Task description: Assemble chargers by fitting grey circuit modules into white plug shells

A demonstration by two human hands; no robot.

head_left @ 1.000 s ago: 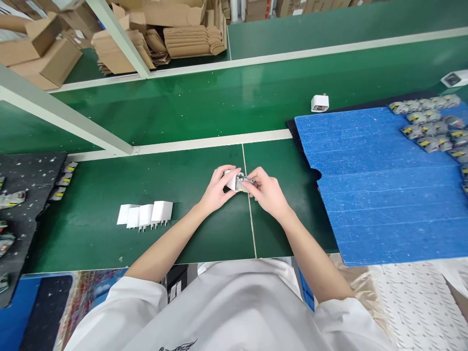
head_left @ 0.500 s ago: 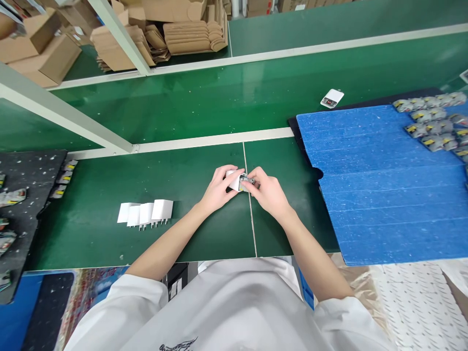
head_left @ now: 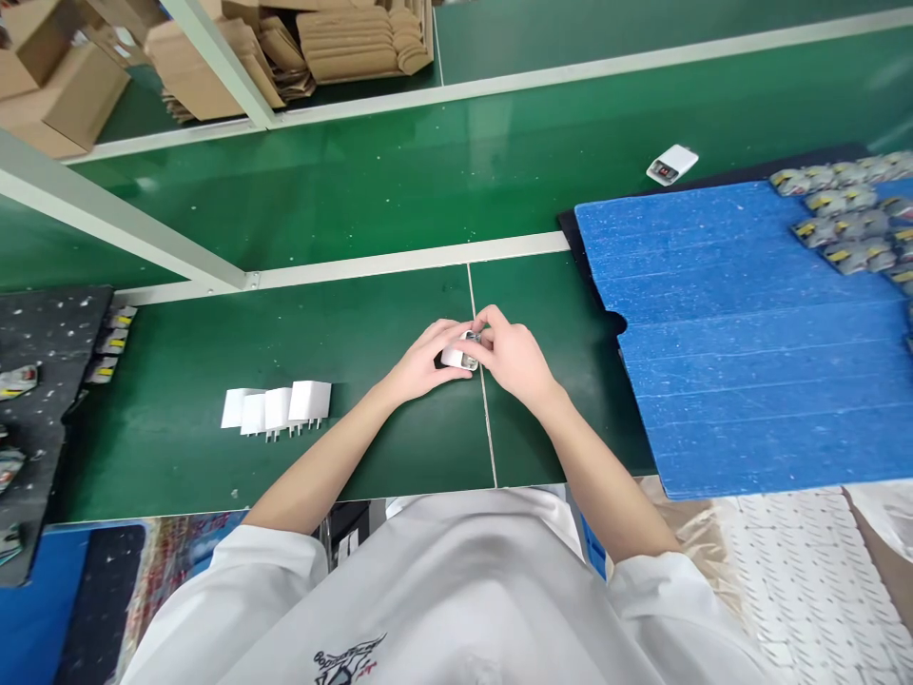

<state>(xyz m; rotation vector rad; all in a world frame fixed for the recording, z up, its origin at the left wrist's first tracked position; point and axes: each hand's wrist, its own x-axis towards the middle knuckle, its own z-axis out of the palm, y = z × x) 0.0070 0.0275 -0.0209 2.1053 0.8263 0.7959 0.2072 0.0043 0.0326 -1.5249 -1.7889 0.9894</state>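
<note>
In the middle of the green bench, my left hand (head_left: 417,369) is closed around a small white charger housing (head_left: 451,358). Its open end faces right, and a grey circuit board (head_left: 470,362) shows inside that opening. My right hand (head_left: 519,366) pinches at the opening, thumb and index finger on the board; the fingertips partly hide it. To the left, several white charger housings (head_left: 278,407) lie side by side in a row, with metal prongs pointing toward me.
A blue board (head_left: 713,333) on the right carries rows of grey circuit assemblies (head_left: 848,228). A black board (head_left: 49,333) with more assemblies is at left. A white device with a red display (head_left: 672,166) lies behind the rail. Cardboard pieces (head_left: 349,43) fill the upper shelf.
The circuit board has gone deeper into the housing, and my right fingers have moved in against the opening. My view has shifted slightly.
</note>
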